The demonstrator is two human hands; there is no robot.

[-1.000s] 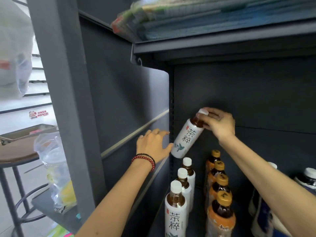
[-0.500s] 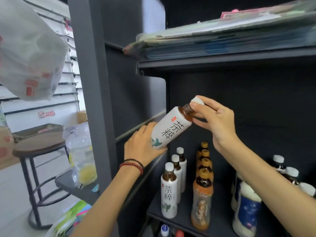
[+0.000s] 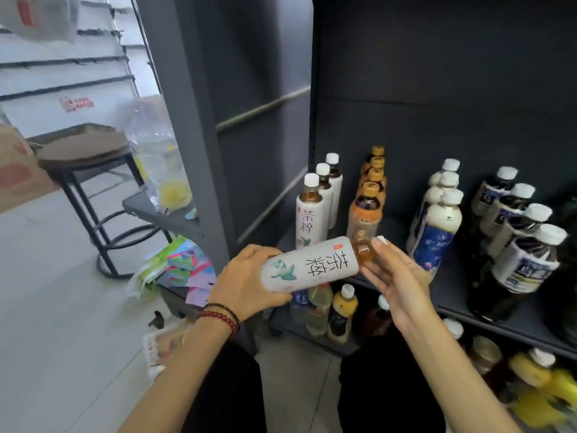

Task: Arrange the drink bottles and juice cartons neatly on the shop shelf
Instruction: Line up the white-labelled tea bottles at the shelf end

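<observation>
Two grips keep your tea bottle (image 3: 309, 265) from slipping by the shelf's (image 3: 462, 295) front edge: left hand (image 3: 240, 282) round its bottom, right hand (image 3: 396, 276) pinching its neck.

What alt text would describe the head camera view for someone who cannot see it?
Two hands hold a white-labelled tea bottle sideways before a dark shop shelf: the left hand grips its base, the right hand holds its neck. Rows of upright bottles stand on the shelf behind.
</observation>
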